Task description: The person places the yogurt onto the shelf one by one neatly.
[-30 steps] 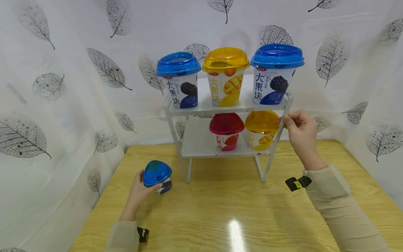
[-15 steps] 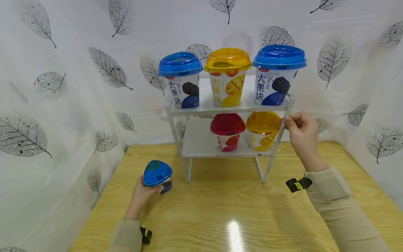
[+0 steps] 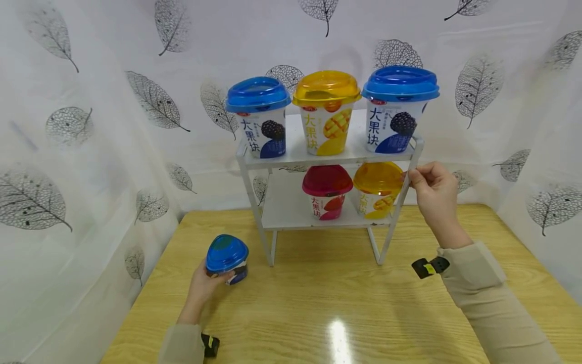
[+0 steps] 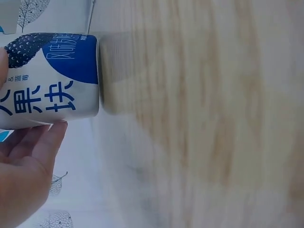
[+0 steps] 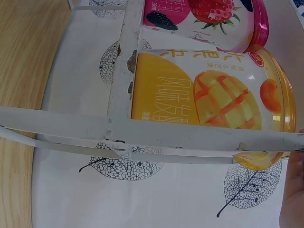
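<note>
In the head view my left hand (image 3: 203,285) holds a blue-lidded blackberry yogurt cup (image 3: 239,273) low at the table's left. The left wrist view shows thumb and fingers on opposite sides of the cup (image 4: 57,80); its base is close to the wood, and whether it touches I cannot tell. My right hand (image 3: 437,194) pinches the right post of a white two-tier rack (image 3: 291,222). A fingertip reaches behind that post, beside the lid of a yellow mango yogurt cup (image 3: 377,182) on the lower shelf. Only an edge of the right hand (image 5: 292,194) shows in the right wrist view.
Left of the mango cup stands a pink-lidded strawberry cup (image 3: 327,194). On the upper shelf are a blue-lidded cup (image 3: 263,131), a yellow-lidded cup (image 3: 326,126) and another blue-lidded cup (image 3: 392,124). A leaf-print curtain (image 3: 113,151) surrounds the wooden table (image 3: 291,303).
The left fingers have shifted slightly on the blue-lidded cup, which has barely moved. My right hand stays at the rack post. The head view shifts slightly between frames.
</note>
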`<state>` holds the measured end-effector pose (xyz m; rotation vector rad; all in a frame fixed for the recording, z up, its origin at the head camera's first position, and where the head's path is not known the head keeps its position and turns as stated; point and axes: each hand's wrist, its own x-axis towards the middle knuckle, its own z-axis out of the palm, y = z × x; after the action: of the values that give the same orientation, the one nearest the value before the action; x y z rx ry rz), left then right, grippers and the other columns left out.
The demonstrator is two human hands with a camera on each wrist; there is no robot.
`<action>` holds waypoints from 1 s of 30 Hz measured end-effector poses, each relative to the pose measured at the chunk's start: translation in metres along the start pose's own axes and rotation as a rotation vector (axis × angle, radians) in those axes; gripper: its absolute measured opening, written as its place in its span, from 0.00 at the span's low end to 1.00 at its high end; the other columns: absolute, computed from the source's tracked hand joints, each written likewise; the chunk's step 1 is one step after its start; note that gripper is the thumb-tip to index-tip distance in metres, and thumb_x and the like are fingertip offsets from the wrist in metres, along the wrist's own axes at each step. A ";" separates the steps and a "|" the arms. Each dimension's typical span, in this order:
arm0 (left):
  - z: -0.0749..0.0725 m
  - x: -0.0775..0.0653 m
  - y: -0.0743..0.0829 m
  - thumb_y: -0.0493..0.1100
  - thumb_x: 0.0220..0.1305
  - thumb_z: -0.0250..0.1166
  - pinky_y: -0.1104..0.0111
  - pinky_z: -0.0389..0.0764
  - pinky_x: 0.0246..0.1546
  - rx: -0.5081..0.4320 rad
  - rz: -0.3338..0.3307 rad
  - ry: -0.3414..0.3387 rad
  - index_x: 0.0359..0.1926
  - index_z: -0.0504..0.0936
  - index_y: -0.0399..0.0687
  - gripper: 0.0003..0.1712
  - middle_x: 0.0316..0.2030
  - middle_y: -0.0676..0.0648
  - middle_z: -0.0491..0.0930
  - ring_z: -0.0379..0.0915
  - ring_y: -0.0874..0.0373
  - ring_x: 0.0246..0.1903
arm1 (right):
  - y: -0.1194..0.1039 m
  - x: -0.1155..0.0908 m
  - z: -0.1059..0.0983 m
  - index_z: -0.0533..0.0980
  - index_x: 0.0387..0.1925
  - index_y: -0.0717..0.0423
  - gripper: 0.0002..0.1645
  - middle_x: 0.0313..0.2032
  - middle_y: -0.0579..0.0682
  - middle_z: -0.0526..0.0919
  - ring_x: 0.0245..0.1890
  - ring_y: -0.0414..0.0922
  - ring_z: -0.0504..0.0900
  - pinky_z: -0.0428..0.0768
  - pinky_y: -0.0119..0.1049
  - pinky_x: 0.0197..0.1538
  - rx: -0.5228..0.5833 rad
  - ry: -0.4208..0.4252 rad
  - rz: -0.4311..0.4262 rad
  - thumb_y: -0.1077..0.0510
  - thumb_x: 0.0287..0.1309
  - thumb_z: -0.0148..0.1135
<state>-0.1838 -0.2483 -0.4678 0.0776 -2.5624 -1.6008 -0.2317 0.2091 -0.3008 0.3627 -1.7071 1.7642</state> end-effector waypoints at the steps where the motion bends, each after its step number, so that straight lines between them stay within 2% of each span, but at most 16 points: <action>1: 0.000 -0.001 0.000 0.38 0.46 0.69 0.50 0.63 0.52 0.000 0.002 -0.001 0.59 0.59 0.34 0.41 0.55 0.32 0.64 0.59 0.40 0.55 | 0.000 0.000 0.000 0.72 0.24 0.65 0.05 0.24 0.47 0.80 0.26 0.38 0.80 0.76 0.24 0.34 -0.010 -0.001 -0.002 0.69 0.54 0.53; 9: 0.002 -0.016 0.010 0.39 0.44 0.71 0.49 0.64 0.51 0.005 0.025 -0.019 0.58 0.62 0.36 0.41 0.54 0.34 0.67 0.60 0.41 0.55 | -0.001 0.000 0.000 0.72 0.25 0.66 0.05 0.25 0.47 0.80 0.27 0.38 0.80 0.76 0.24 0.35 -0.013 -0.018 -0.003 0.68 0.55 0.53; 21: 0.019 -0.033 0.045 0.37 0.36 0.74 0.52 0.70 0.46 0.022 0.089 -0.084 0.57 0.65 0.39 0.43 0.52 0.36 0.69 0.64 0.41 0.52 | -0.001 0.000 0.000 0.73 0.24 0.66 0.06 0.24 0.47 0.80 0.26 0.38 0.80 0.76 0.24 0.34 -0.025 0.000 0.007 0.68 0.54 0.54; 30: 0.035 -0.033 0.080 0.34 0.35 0.74 0.56 0.73 0.44 0.008 0.240 -0.099 0.56 0.67 0.43 0.42 0.51 0.41 0.71 0.66 0.45 0.51 | 0.000 0.000 0.000 0.73 0.25 0.65 0.05 0.24 0.46 0.80 0.26 0.37 0.80 0.76 0.24 0.34 -0.052 -0.004 -0.006 0.69 0.55 0.53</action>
<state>-0.1543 -0.1780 -0.4138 -0.3046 -2.5334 -1.5401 -0.2312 0.2094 -0.3006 0.3478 -1.7497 1.7125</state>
